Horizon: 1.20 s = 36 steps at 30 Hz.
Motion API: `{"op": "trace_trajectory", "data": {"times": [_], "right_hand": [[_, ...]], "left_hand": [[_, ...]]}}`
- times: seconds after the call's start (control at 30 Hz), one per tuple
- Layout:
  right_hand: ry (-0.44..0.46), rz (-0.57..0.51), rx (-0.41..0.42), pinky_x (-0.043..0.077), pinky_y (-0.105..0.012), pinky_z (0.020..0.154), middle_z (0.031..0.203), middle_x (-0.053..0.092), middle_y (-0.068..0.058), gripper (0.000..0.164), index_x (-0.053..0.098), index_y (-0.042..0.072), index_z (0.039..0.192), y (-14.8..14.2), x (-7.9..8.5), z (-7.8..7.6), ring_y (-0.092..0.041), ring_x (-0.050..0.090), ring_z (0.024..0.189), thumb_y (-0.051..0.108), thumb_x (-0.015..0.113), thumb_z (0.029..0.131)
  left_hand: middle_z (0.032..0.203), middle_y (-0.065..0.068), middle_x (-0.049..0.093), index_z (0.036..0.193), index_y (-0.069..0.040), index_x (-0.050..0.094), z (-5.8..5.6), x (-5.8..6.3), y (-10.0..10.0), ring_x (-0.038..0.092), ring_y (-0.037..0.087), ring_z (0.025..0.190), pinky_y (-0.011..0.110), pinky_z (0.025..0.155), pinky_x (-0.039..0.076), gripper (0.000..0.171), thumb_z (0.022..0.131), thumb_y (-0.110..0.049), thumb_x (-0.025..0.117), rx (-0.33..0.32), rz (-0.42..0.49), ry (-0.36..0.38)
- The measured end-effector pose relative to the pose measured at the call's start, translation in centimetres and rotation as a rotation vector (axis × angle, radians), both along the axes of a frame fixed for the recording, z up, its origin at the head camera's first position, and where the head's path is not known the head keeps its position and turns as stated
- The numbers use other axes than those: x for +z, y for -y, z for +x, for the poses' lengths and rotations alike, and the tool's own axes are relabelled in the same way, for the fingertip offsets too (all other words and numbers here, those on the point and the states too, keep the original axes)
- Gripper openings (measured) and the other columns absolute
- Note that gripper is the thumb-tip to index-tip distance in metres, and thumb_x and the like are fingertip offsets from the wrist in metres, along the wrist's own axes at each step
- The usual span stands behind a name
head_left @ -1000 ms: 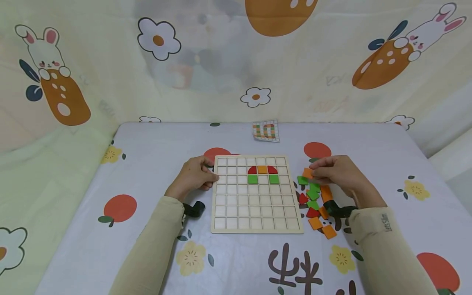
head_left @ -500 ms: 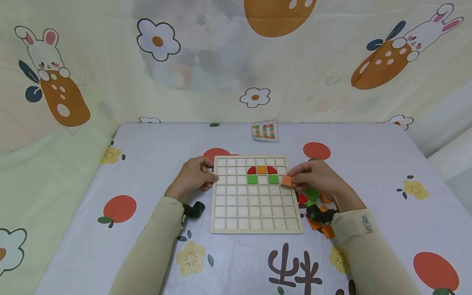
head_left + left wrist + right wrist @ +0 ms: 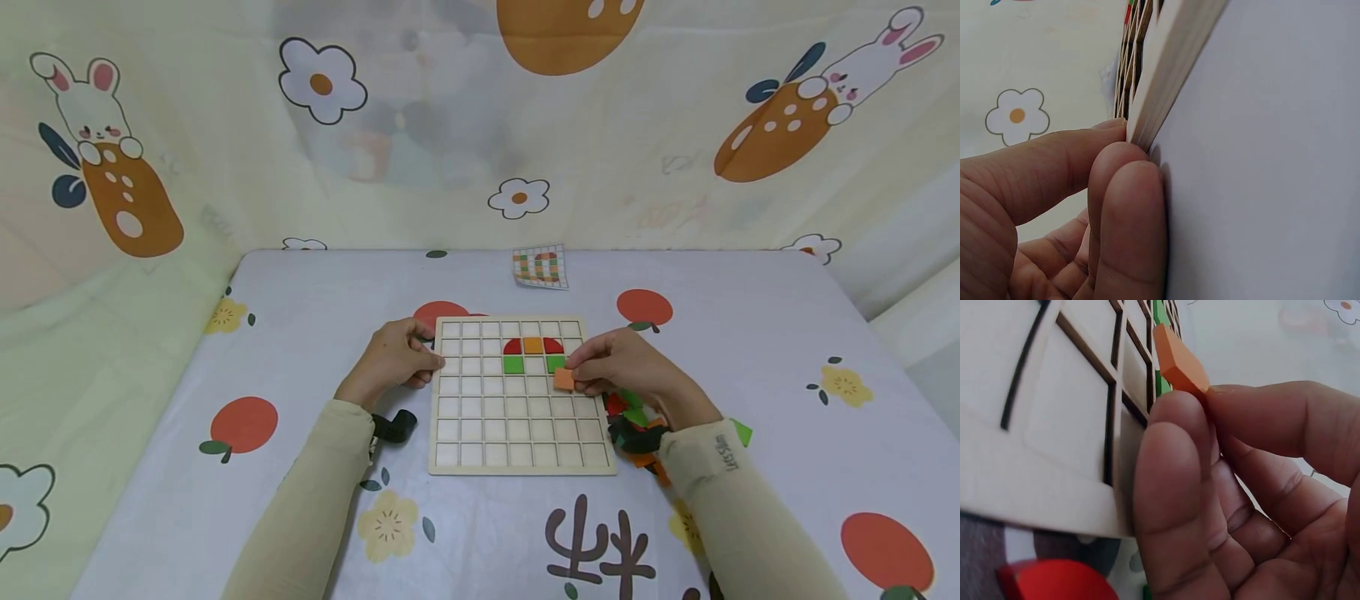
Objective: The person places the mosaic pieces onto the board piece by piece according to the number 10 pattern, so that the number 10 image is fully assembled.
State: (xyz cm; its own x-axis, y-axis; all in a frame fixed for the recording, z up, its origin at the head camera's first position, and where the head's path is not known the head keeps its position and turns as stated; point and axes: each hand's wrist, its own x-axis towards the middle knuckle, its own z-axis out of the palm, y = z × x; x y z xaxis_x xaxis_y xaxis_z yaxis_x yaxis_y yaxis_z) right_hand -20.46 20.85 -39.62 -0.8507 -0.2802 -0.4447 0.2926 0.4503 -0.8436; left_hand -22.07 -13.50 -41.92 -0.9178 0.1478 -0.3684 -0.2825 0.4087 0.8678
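A square wooden grid board (image 3: 460, 407) lies on the table, its upper cells holding red quarter-round tiles (image 3: 512, 346), an orange tile (image 3: 532, 345) and green square tiles (image 3: 513, 364). At the board's left edge, my left hand (image 3: 393, 354) steadies it; in the left wrist view the thumb (image 3: 1054, 159) and fingertips meet at the rim. My right hand (image 3: 630, 367) pinches an orange square tile (image 3: 563, 379) by one side, over the right part of the grid just below a green tile. In the right wrist view that orange tile (image 3: 1180, 359) is tilted above the cells.
Loose red, green and orange tiles (image 3: 636, 415) lie right of the board, partly hidden beneath my right wrist. A green tile (image 3: 742, 432) shows beside the right sleeve. Behind the board is a small card with a coloured grid pattern (image 3: 541, 267). A patterned curtain (image 3: 420, 150) hangs at the back.
My right hand has taken an orange tile from the loose pile and carried it left over the board. The left hand has stayed at the board's edge.
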Motion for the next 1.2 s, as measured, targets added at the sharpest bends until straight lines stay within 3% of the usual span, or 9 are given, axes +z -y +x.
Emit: {"op": "trace_trajectory", "data": {"times": [1.2], "right_hand": [[-0.063, 0.087, 0.036, 0.059, -0.028, 0.069, 0.086, 0.073, -0.010, 0.015, 0.075, -0.005, 0.108, 0.81, -0.23, 0.24, -0.021, 0.063, 0.075, 0.006, 0.069, 0.098]], "left_hand": [[0.090, 0.011, 0.066, 0.126, -0.001, 0.059, 0.01, 0.02, 0.03, 0.065, 0.017, 0.063, 0.026, 0.060, 0.061, 0.044, 0.089, -0.004, 0.082, -0.005, 0.007, -0.006]]}}
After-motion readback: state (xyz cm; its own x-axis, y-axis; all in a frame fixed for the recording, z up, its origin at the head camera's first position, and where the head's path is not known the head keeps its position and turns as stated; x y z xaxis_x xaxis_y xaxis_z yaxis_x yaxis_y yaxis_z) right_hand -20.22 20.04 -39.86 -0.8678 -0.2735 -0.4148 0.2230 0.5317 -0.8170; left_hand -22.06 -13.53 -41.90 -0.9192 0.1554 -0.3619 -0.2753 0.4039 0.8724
